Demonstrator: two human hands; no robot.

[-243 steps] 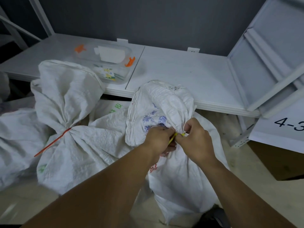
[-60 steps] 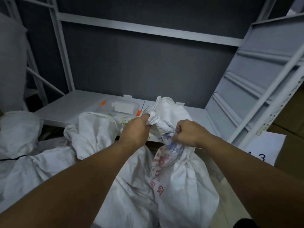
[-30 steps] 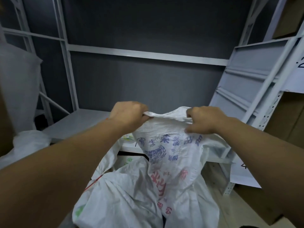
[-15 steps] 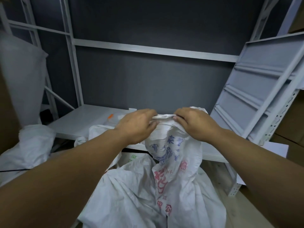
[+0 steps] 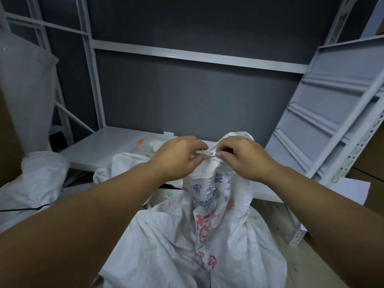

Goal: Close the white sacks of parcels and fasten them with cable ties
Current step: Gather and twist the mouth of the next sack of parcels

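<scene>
Gathering the mouth: the person is bringing both hands together at the top of the printed white sack [image 5: 207, 235]. A second ago they were holding its rim [image 5: 206, 158] stretched wide, and now the opening is being folded into one narrow bunch.
Meaning for the task: the closing step is getting under way but is not finished. The neck is not yet being twisted or bound, and no cable tie is showing in either hand, so one will need fetching next.
Left hand [image 5: 176, 159]: it is pinching the rim from the left, with its fingers [image 5: 198, 145] curling over the fabric and the thumb pressing up from below.
Right hand [image 5: 243, 159]: it is mirroring the grip, with its fingertips [image 5: 223, 154] curling down and clamping the same edge against the thumb.
Gap between the hands: they are almost touching, with only a short ridge of rim showing between them.
Sack position: it is standing on the floor in front of the low shelf [image 5: 99, 146]. Its neck is being pulled upward, and its body is slumping below the forearms with the blue and red print facing the camera.
Neighbouring sack [image 5: 39, 177]: it is lying at the left. The thin dark line beneath it may be a tie, though the light is too dim to say.
Clear box [image 5: 145, 144]: it is sitting on the shelf just behind the left hand, showing an orange clip.
</scene>
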